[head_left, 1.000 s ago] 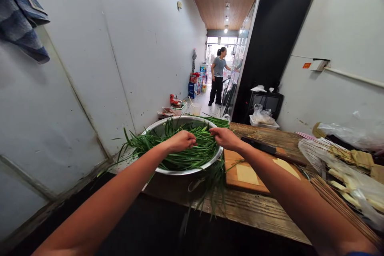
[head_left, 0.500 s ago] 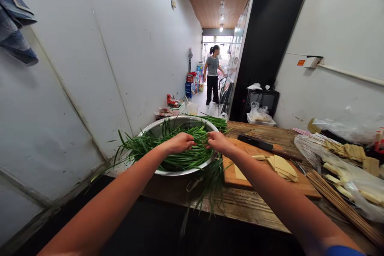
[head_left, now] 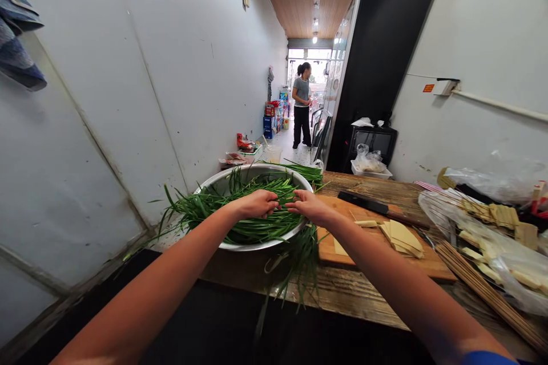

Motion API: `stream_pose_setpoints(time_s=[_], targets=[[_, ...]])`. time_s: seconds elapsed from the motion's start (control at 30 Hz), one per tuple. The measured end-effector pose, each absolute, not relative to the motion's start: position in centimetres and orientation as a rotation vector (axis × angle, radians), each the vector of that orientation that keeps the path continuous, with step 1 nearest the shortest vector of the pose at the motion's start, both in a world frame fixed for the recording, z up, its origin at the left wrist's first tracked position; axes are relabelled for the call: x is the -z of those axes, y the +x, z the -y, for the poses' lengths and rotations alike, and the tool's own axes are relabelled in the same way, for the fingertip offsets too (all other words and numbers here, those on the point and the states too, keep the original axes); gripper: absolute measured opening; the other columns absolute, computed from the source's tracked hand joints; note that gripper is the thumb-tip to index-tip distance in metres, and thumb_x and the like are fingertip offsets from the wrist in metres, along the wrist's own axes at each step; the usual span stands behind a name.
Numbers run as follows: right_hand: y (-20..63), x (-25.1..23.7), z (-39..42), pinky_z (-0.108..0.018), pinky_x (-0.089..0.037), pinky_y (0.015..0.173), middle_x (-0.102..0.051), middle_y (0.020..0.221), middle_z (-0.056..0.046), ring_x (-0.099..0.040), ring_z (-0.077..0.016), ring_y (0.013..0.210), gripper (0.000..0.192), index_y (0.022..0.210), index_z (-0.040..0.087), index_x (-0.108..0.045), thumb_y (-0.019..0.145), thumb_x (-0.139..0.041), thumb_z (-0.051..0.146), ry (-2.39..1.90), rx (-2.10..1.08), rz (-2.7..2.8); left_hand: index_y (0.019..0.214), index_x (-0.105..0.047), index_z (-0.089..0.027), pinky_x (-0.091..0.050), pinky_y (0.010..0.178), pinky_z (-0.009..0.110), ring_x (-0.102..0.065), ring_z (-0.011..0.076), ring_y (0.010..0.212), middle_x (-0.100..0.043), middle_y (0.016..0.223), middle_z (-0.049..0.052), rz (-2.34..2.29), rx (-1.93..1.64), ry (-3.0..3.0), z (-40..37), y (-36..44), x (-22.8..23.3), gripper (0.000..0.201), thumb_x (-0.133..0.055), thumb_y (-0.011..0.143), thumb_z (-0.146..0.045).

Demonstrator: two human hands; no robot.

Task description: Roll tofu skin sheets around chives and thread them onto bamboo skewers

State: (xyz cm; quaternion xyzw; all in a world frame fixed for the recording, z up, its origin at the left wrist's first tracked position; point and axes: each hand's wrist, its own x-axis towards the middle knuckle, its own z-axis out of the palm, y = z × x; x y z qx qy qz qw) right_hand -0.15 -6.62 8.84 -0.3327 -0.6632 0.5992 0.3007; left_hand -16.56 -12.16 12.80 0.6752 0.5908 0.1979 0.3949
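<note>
Green chives [head_left: 252, 214] in the steel basin [head_left: 216, 182] are pinched by left hand [head_left: 256, 204] and right hand [head_left: 309, 206], drawn closer together than a second ago.

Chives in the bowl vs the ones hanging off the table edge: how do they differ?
The chives in the bowl lie roughly level in a thick heap across the metal bowl, with the left hand and right hand on them. The hanging chives are a thinner bunch drooping over the wooden table edge, untouched. Both are long, green, uncut leaves.
</note>
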Motion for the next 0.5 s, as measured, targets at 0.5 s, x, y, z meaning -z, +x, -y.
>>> stream_pose_setpoints(time_s=[0.5], targets=[[1.1, -9.7, 7.4, -0.025, -0.050, 0.069, -0.058, 0.071, -0.001, -0.061, -0.0117, 0.070, 0.010, 0.071, 0.015, -0.054, 0.070, -0.048, 0.008, -0.900, -1.550, 1.702, 0.070, -0.051, -0.016, -0.032, 0.048, 0.022, -0.040, 0.0090, 0.048, -0.047, 0.058, -0.004, -1.489, -0.380, 1.704, 12.2, -16.7, -13.7, 0.017, -0.052, 0.070, -0.033]])
